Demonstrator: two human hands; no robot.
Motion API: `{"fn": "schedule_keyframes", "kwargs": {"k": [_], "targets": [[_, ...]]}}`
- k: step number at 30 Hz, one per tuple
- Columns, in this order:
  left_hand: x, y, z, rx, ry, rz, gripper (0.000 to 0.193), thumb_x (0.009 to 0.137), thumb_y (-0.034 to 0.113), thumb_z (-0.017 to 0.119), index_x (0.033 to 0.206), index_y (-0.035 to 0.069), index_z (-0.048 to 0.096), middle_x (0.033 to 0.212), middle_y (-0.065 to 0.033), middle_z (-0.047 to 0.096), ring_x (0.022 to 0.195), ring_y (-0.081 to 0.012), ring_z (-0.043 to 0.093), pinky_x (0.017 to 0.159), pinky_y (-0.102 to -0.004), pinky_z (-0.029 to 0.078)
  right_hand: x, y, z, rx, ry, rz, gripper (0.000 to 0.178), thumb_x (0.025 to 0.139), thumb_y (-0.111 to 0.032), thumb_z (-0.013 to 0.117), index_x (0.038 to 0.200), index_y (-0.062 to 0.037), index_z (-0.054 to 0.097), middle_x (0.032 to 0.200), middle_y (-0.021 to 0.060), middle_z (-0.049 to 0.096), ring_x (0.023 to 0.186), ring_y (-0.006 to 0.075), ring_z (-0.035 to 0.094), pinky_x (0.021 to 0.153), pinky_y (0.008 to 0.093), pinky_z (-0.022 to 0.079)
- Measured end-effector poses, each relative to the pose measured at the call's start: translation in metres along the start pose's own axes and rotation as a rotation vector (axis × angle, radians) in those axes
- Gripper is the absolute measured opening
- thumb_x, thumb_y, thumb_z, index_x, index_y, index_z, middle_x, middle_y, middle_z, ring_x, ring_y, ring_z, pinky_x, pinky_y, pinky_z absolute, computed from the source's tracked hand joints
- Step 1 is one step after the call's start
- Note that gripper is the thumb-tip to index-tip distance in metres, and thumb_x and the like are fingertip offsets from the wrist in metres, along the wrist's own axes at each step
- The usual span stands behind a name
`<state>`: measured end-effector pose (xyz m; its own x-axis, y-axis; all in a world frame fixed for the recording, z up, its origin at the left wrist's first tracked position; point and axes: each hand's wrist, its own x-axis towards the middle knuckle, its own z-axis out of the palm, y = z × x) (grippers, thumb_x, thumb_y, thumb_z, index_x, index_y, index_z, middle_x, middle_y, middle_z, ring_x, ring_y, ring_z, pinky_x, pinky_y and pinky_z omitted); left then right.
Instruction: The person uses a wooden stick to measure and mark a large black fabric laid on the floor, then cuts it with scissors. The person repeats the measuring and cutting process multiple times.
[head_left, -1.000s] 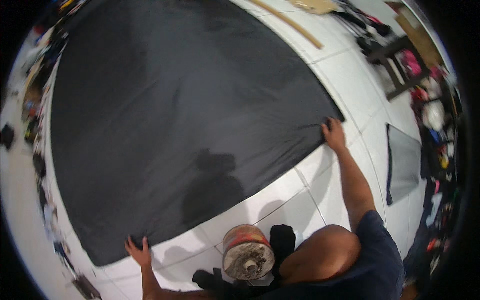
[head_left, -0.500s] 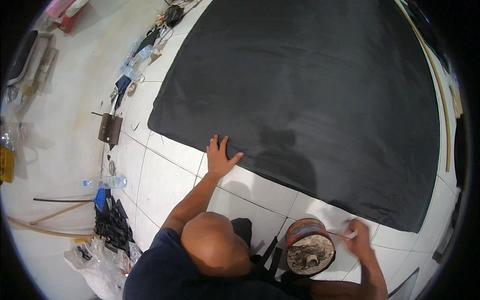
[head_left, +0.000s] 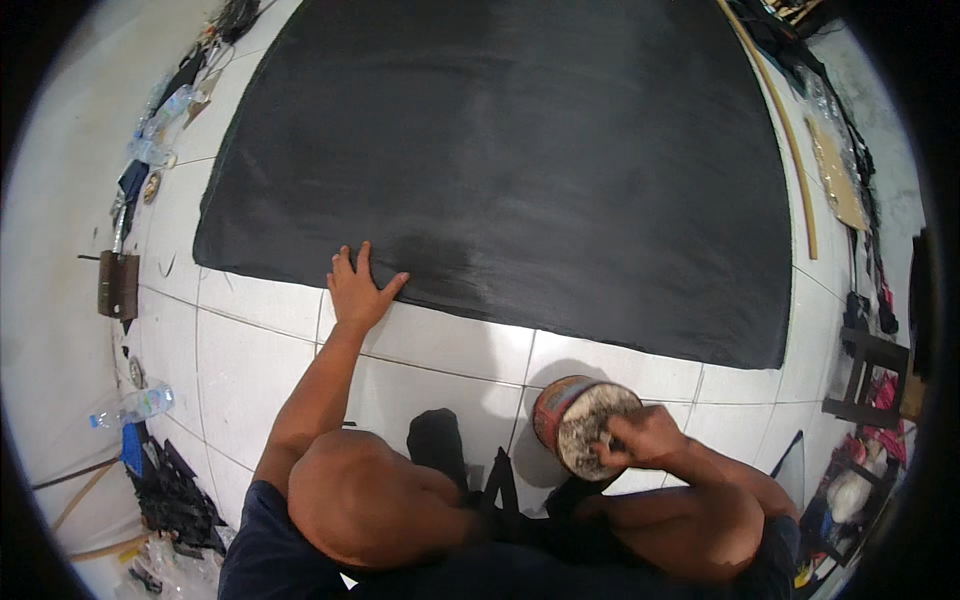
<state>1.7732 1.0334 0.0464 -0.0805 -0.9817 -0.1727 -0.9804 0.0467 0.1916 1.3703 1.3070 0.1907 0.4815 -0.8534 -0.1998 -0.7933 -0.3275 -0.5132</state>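
A large black sheet (head_left: 520, 160) lies spread on the white tiled floor (head_left: 250, 370). My left hand (head_left: 358, 290) lies flat at the sheet's near edge, with its fingers apart and their tips on the black material. A round tin (head_left: 580, 420) with a reddish side and a pale, smeared top stands on the tiles in front of my knees. My right hand (head_left: 645, 437) is curled over the tin's right rim and grips it. Whatever may be under its fingers is hidden. A black foot or sock (head_left: 437, 445) shows between my legs.
Plastic bottles (head_left: 135, 403) and dark clutter line the left edge, beside a brown wooden block (head_left: 118, 285). A long wooden strip (head_left: 785, 150) and a cardboard piece (head_left: 835, 175) lie along the sheet's right side. A dark stool (head_left: 865, 375) stands at the right.
The view has swung from the sheet's right corner to its near edge. My left hand stays flat on the sheet's edge. My right hand has closed over the tin's top.
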Motion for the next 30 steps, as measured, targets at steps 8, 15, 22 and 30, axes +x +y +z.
{"fn": "schedule_keyframes", "kwargs": {"k": [8, 15, 22, 30], "targets": [[0.003, 0.002, 0.000, 0.040, -0.118, 0.007, 0.100, 0.087, 0.074, 0.056, 0.159, 0.012, 0.023, 0.162, -0.0286, 0.016, 0.152, -0.0439, 0.012, 0.121, -0.0584, 0.015, 0.049, 0.015, -0.043, 0.002, 0.465, 0.179, 0.033, 0.079, -0.029, 0.079, 0.073, -0.0059, 0.056, 0.056, 0.0128, 0.059, 0.049, 0.0289, 0.063, 0.048, 0.0379, 0.050], [0.004, -0.022, 0.019, 0.105, -0.137, 0.027, 0.101, 0.092, 0.076, 0.044, 0.161, 0.007, 0.014, 0.164, -0.0301, 0.005, 0.153, -0.0459, 0.002, 0.119, -0.0632, 0.011, 0.132, 0.043, -0.063, 0.088, 0.439, 0.345, 0.029, 0.083, -0.028, 0.075, 0.091, -0.0022, 0.065, 0.075, 0.0169, 0.070, 0.067, 0.0292, 0.072, 0.061, 0.0392, 0.056], [0.009, -0.018, -0.001, -0.026, -0.133, 0.057, 0.092, 0.092, 0.076, 0.040, 0.156, 0.009, 0.033, 0.158, -0.0279, 0.027, 0.147, -0.0440, 0.025, 0.116, -0.0616, 0.020, 0.151, 0.055, -0.056, 0.260, 0.414, 0.450, 0.035, 0.082, -0.022, 0.076, 0.107, -0.0014, 0.063, 0.096, 0.0179, 0.074, 0.088, 0.0307, 0.074, 0.080, 0.0402, 0.057], [0.116, -0.247, -0.056, -0.183, 0.696, -0.698, 0.069, 0.087, 0.040, 0.069, 0.136, -0.005, 0.051, 0.124, -0.0275, 0.056, 0.117, -0.0454, 0.054, 0.100, -0.0536, 0.044, 0.138, 0.001, -0.166, -0.305, 0.028, 0.555, 0.042, 0.078, -0.025, 0.082, 0.108, -0.0035, 0.063, 0.084, 0.0176, 0.068, 0.075, 0.0337, 0.071, 0.064, 0.0441, 0.052]]}}
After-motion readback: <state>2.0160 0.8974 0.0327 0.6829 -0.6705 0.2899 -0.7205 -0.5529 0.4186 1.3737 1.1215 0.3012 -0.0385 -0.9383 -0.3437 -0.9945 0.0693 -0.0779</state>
